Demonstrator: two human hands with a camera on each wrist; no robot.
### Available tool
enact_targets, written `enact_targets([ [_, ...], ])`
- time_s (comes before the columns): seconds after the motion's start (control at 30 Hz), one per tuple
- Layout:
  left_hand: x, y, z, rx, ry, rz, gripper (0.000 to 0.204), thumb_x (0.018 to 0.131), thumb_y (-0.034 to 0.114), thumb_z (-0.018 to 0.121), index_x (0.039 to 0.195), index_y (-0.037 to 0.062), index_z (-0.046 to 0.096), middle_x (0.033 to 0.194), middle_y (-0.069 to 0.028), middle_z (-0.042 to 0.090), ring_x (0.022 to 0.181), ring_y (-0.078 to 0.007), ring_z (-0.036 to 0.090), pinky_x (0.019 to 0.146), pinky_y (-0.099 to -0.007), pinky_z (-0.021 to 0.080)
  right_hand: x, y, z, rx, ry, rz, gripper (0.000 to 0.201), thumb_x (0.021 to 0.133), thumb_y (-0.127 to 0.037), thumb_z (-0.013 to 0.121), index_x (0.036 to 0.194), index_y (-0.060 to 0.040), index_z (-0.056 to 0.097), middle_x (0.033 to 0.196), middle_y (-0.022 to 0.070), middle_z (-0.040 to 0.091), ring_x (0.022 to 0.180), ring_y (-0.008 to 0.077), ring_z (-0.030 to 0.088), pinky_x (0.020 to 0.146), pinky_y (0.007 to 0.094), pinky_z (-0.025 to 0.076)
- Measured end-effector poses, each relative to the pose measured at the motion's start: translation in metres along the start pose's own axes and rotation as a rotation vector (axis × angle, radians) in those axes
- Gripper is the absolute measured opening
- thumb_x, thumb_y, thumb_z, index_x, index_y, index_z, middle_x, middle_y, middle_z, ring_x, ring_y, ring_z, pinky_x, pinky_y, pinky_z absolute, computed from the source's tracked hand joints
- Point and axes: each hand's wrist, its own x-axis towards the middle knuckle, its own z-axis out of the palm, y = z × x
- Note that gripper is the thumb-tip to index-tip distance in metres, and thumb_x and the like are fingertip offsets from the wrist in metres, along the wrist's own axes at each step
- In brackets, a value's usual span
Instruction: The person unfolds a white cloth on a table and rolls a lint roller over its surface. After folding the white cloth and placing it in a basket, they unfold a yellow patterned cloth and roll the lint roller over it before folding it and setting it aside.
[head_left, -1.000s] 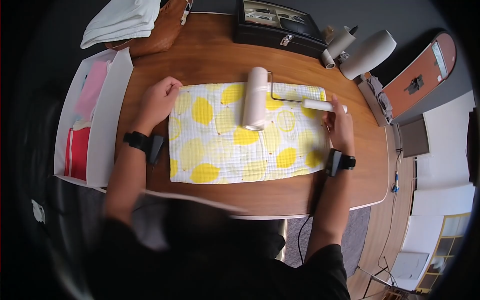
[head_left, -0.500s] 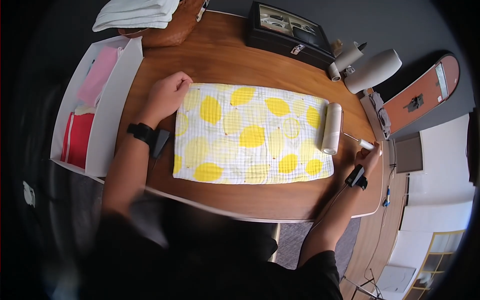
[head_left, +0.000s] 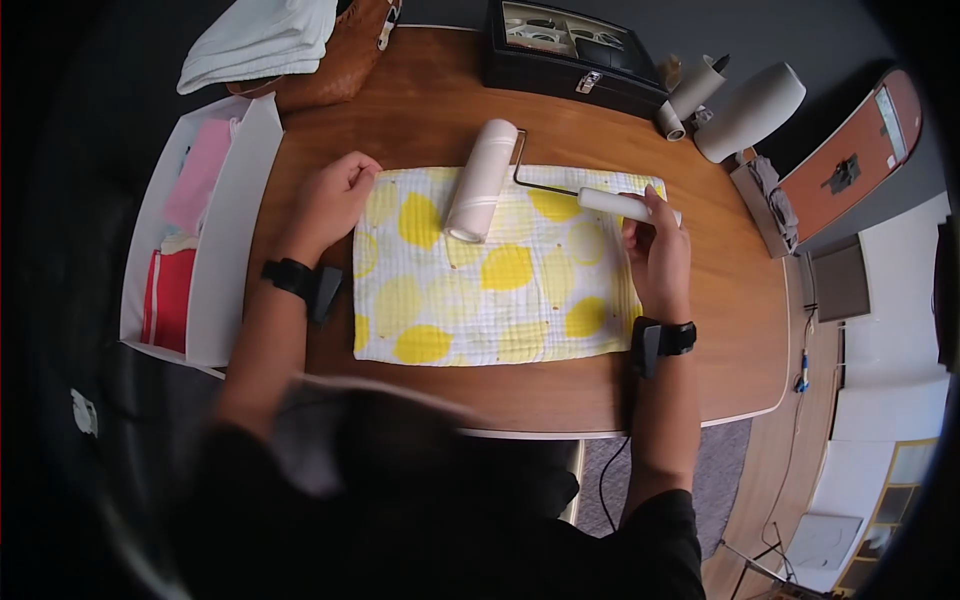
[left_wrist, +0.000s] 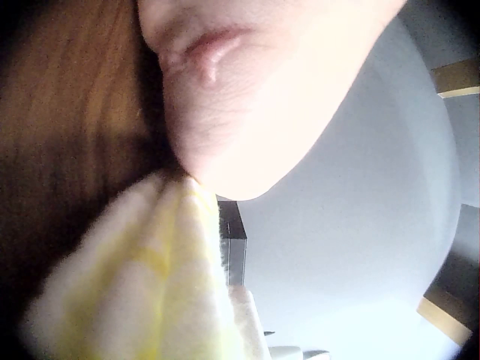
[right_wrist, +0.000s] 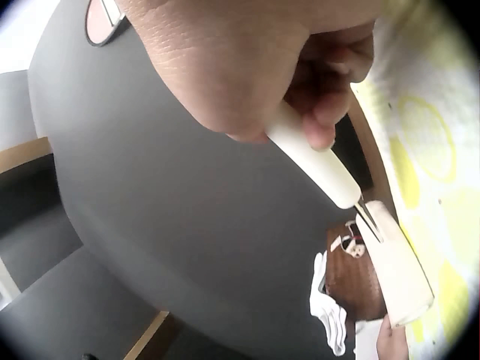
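Observation:
A white cloth with yellow lemons (head_left: 505, 268) lies flat on the wooden table. My left hand (head_left: 335, 205) pinches its upper left corner; in the left wrist view the cloth (left_wrist: 165, 277) gathers in folds below the hand (left_wrist: 247, 90). My right hand (head_left: 660, 255) grips the white handle (head_left: 612, 204) of a lint roller, whose pale cylinder (head_left: 482, 182) rests over the upper part of the cloth. The right wrist view shows the fingers curled round the handle (right_wrist: 319, 169), with the roller cylinder (right_wrist: 397, 266) beyond it against the cloth.
On the left stands a white box (head_left: 230, 235) with pink and red cloths. Folded white cloths (head_left: 262, 45) lie on a brown bag (head_left: 340, 70). A black case (head_left: 570, 60), a grey-white vase (head_left: 750, 112) and a small box of cloth (head_left: 765, 205) line the back and right.
The roller first went right to the cloth's right edge, then came back left onto its upper left part, with my right hand following. My left hand stays at the corner.

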Motion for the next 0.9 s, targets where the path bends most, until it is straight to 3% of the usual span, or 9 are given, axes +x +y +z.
enact_targets([
  [0.23,0.000,-0.002,0.001,0.014,0.007,-0.002,0.021,0.107,0.019,0.064,0.111,0.0005,0.072,0.093,-0.0132,0.079,0.083,-0.0192,0.075,0.076,-0.0332,0.056,0.004,0.008,-0.008,0.064,-0.187,0.076,0.036,0.111,-0.029,0.060,0.102,0.0026,0.073,0.064,0.0010,0.057,0.059,0.0087,0.051,0.054,0.0258,0.036],
  [0.33,0.002,-0.002,0.000,0.034,-0.003,-0.005,0.022,0.107,0.020,0.064,0.111,0.0004,0.072,0.094,-0.0134,0.079,0.084,-0.0197,0.076,0.077,-0.0331,0.057,0.016,0.015,-0.020,0.098,-0.136,0.077,0.036,0.111,-0.031,0.060,0.099,0.0012,0.071,0.063,-0.0001,0.055,0.054,0.0089,0.047,0.050,0.0262,0.032],
  [0.43,-0.001,0.008,-0.001,0.045,-0.001,-0.030,0.022,0.108,0.020,0.064,0.112,0.0005,0.073,0.095,-0.0137,0.080,0.085,-0.0207,0.076,0.077,-0.0331,0.057,0.032,0.003,-0.054,0.094,0.083,-0.026,0.037,0.110,-0.034,0.061,0.095,-0.0019,0.070,0.062,-0.0016,0.054,0.049,0.0085,0.040,0.045,0.0266,0.027],
  [0.5,-0.002,0.010,-0.002,0.049,0.004,-0.039,0.023,0.107,0.021,0.064,0.113,0.0009,0.073,0.096,-0.0137,0.080,0.086,-0.0213,0.077,0.078,-0.0331,0.057,0.041,-0.005,-0.087,0.102,0.167,-0.081,0.037,0.109,-0.039,0.063,0.092,-0.0061,0.067,0.055,-0.0040,0.043,0.043,0.0079,0.031,0.042,0.0277,0.021],
  [0.57,-0.001,0.004,-0.001,0.026,0.007,-0.030,0.023,0.107,0.021,0.064,0.112,0.0011,0.073,0.096,-0.0136,0.080,0.086,-0.0219,0.077,0.078,-0.0334,0.057,0.053,-0.004,-0.123,0.201,0.254,-0.114,0.037,0.109,-0.039,0.062,0.091,-0.0069,0.064,0.054,-0.0049,0.039,0.043,0.0072,0.030,0.043,0.0268,0.022],
  [0.7,0.000,-0.002,0.001,0.011,0.014,-0.004,0.022,0.107,0.021,0.064,0.112,0.0014,0.072,0.097,-0.0133,0.080,0.086,-0.0224,0.077,0.078,-0.0338,0.057,0.050,-0.005,-0.132,0.217,0.234,-0.126,0.037,0.110,-0.038,0.061,0.089,-0.0076,0.063,0.054,-0.0052,0.037,0.044,0.0070,0.028,0.043,0.0268,0.021],
  [0.83,0.001,-0.005,0.001,0.021,0.014,0.008,0.022,0.107,0.020,0.063,0.112,0.0012,0.072,0.096,-0.0139,0.079,0.085,-0.0229,0.077,0.077,-0.0346,0.057,0.033,0.006,-0.063,0.114,0.115,-0.015,0.040,0.111,-0.040,0.059,0.100,-0.0031,0.069,0.055,-0.0071,0.037,0.045,0.0065,0.028,0.044,0.0269,0.021],
  [0.9,0.004,-0.011,0.003,0.003,0.011,0.022,0.021,0.107,0.020,0.064,0.112,0.0010,0.072,0.094,-0.0139,0.079,0.084,-0.0224,0.076,0.076,-0.0344,0.057,0.013,0.002,-0.021,0.020,-0.086,0.155,0.040,0.112,-0.038,0.060,0.105,-0.0013,0.074,0.062,-0.0046,0.050,0.051,0.0066,0.037,0.049,0.0248,0.027],
])
